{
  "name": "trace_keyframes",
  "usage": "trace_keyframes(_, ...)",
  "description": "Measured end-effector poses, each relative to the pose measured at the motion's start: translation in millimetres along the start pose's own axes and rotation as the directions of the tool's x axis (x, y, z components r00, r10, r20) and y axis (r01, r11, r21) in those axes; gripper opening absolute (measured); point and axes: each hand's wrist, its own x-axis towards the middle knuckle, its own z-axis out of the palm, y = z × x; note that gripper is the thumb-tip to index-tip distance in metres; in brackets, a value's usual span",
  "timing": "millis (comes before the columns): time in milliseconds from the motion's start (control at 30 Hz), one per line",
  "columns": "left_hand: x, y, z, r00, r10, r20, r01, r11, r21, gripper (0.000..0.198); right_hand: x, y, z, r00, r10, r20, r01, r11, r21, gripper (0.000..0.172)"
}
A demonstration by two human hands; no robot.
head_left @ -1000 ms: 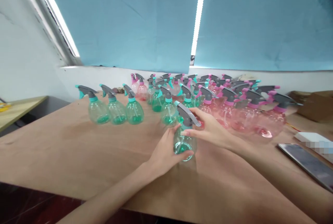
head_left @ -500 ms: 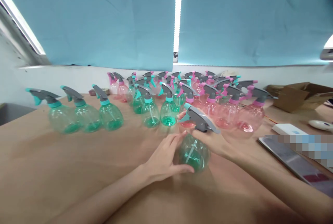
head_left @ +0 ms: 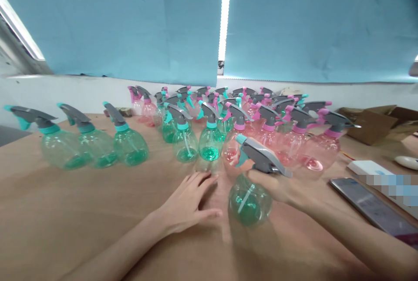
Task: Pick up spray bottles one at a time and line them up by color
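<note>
r hand (head_left: 272, 186) grips green spray btl (head_left: 250, 205); l hand (head_left: 186, 202) apart

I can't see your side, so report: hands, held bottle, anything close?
Right hand: gripping green bottle. Left hand: open, not touching it. Pink bottles standing just beyond.

The green trigger spray bottle (head_left: 250, 202), clear and round-bellied, stands to the left of the smartphone (head_left: 372, 207), well apart from it. It leans, its top tipped toward the smartphone. Its grey sprayer head (head_left: 261, 157) is fitted, the turquoise nozzle (head_left: 241, 138) pointing away from the smartphone. A pale dip tube (head_left: 246, 198) slants inside, above a deeper green base.
</note>
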Motion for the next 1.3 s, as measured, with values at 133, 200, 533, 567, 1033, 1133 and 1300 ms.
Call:
trace_keyframes(133,-1.3,0.2,1.2,1.000,0.016,0.003,-0.016,1.000,0.009,0.076,-1.5,3.4,-1.2,0.998,0.053,0.014,-0.055,0.989,0.139,0.013)
trace_keyframes(200,-1.5,0.2,0.9,1.000,0.019,0.010,-0.019,1.000,0.018,0.076,-2.1,2.5,-1.4,0.998,0.054,0.009,-0.055,0.988,0.143,0.017)
trace_keyframes(533,0.9,5.0,-1.3,1.000,0.007,0.010,-0.008,0.999,0.051,0.072,4.2,-11.1,1.5,0.991,0.127,-0.043,-0.124,0.990,0.070,0.040)
trace_keyframes(567,0.9,4.8,-1.0,1.000,0.011,0.009,-0.011,0.999,0.053,0.072,4.0,-8.7,2.7,0.991,0.128,-0.036,-0.125,0.989,0.076,0.039)
trace_keyframes(1033,0.8,3.6,0.3,0.999,0.023,0.026,-0.025,0.993,0.114,0.075,0.9,8.6,8.7,0.997,0.071,0.040,-0.077,0.984,0.160,0.019)
trace_keyframes(1133,1.7,4.3,0.2,0.999,0.018,0.027,-0.021,0.993,0.113,0.074,5.0,-6.4,5.2,0.997,0.071,0.015,-0.072,0.990,0.118,0.020)
trace_keyframes(1300,1.0,4.6,0.5,0.999,0.024,0.025,-0.027,0.991,0.132,0.074,5.6,-7.6,4.0,0.998,0.067,0.000,-0.067,0.993,0.100,0.011)
